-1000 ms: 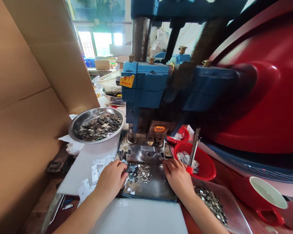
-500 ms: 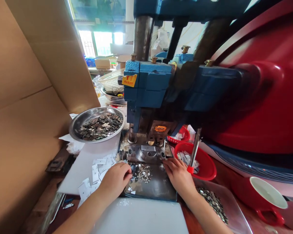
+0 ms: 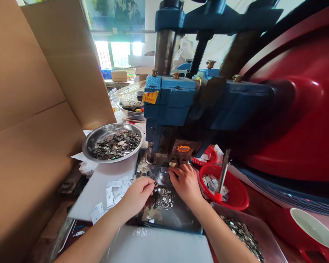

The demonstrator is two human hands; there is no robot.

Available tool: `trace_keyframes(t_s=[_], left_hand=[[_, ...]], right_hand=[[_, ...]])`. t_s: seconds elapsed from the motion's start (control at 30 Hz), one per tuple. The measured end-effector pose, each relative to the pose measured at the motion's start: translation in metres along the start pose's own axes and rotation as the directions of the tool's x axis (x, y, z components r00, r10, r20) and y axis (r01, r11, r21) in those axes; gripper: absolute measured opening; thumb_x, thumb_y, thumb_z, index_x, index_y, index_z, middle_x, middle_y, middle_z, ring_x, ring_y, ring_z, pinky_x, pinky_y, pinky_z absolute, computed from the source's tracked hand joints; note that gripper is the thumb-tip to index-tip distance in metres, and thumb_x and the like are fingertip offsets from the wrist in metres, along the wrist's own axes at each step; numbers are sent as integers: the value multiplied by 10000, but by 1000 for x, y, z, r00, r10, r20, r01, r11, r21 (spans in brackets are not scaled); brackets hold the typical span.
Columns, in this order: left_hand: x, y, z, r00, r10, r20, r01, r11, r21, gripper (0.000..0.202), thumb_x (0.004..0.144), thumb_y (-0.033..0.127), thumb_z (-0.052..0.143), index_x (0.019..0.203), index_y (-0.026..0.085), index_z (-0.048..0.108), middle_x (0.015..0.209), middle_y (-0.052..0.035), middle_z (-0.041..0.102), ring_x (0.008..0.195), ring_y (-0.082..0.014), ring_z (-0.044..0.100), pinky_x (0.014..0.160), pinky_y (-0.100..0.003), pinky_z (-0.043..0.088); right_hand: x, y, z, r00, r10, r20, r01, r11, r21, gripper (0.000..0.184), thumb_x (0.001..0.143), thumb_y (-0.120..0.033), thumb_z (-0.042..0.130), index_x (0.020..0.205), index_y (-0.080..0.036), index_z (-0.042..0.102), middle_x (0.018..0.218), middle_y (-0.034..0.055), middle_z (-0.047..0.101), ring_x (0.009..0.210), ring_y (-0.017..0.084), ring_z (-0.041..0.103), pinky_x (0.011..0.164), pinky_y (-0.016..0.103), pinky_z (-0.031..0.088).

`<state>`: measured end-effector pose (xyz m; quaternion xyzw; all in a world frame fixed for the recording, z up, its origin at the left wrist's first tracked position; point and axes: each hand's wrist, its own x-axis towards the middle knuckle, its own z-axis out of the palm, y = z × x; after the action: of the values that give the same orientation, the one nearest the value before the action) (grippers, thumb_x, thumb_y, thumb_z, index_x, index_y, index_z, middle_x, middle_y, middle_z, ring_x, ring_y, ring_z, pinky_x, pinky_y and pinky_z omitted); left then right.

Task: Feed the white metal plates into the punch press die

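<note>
My left hand [image 3: 138, 195] rests on the dark steel base plate [image 3: 178, 217] of a blue press [image 3: 170, 102], its fingertips pinched on a small dark part beside a heap of tiny shiny metal pieces [image 3: 164, 198]. My right hand [image 3: 185, 182] reaches forward over the die block under the press head, fingers curled and pressed onto something small that I cannot make out. White flat metal plates [image 3: 113, 190] lie just left of my left hand.
A steel bowl of dark stamped parts [image 3: 113, 143] stands at left beside a cardboard wall [image 3: 30, 109]. A red bowl [image 3: 230, 190] holding a metal rod, a clear tray of small parts [image 3: 244, 233] and a red mug [image 3: 312, 230] lie at right. A red flywheel guard [image 3: 298, 109] looms right.
My right hand has moved forward and left from the plate's right edge up to the die under the press head. My left hand has shifted slightly right, fingers now pinched.
</note>
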<state>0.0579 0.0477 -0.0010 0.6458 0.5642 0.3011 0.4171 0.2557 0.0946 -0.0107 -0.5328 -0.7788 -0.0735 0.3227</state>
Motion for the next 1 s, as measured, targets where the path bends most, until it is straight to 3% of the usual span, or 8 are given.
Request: trace_keyframes(t_s=[0.1,0.2,0.37,0.47,0.57,0.83,1.0], left_hand=[[13,8,-4,998,49,-28,-49,999,1,251,815,288,516,1015,241,660,937,-14,680,857,-181,620,815,-302,459],[29,15,-2,995,57,-81,-56,998,14,203,791,283,560,949,228,674,856,0,697,788,-175,629,758,-290,473],[52,25,12,966,199,-165,-175,973,150,175,821,261,544,872,230,709,889,-12,703,853,-183,628,786,-299,469],[59,29,21,972,177,-154,-149,973,177,167,810,252,574,905,228,709,913,-17,714,841,-186,636,781,-306,474],[63,29,26,965,181,-188,-140,967,211,156,808,248,584,890,206,709,909,-29,714,844,-193,633,795,-322,467],[71,19,26,944,252,-212,-185,938,295,134,795,223,595,854,198,712,884,-34,678,883,-188,597,839,-333,444],[75,14,25,944,251,-215,-179,935,306,119,773,242,622,841,205,712,888,-39,659,908,-197,586,877,-352,435]], right_hand=[[-7,1,-7,997,-66,28,66,998,1,198,866,-274,518,927,-251,705,902,47,648,895,199,530,887,379,378],[-12,2,-9,995,-89,41,88,996,6,205,872,-301,516,972,-252,688,976,44,657,975,215,533,971,439,333],[-17,8,-5,998,-35,-43,40,991,129,255,894,-299,463,1061,-222,641,1036,80,645,1024,228,548,928,446,409],[-21,11,-5,999,-29,-40,34,990,139,263,889,-269,459,1081,-246,636,1047,72,642,1044,228,541,958,483,383],[-22,13,-6,998,-53,-19,55,992,110,266,876,-251,470,1067,-269,654,1040,60,645,1076,236,525,994,519,336],[-19,16,-2,998,-61,16,58,983,175,244,878,-283,486,1040,-242,665,1048,61,648,1079,229,521,960,463,389],[-19,17,-6,992,-110,62,107,993,53,241,878,-313,499,1052,-269,660,1074,56,641,1092,238,508,1009,524,308]])
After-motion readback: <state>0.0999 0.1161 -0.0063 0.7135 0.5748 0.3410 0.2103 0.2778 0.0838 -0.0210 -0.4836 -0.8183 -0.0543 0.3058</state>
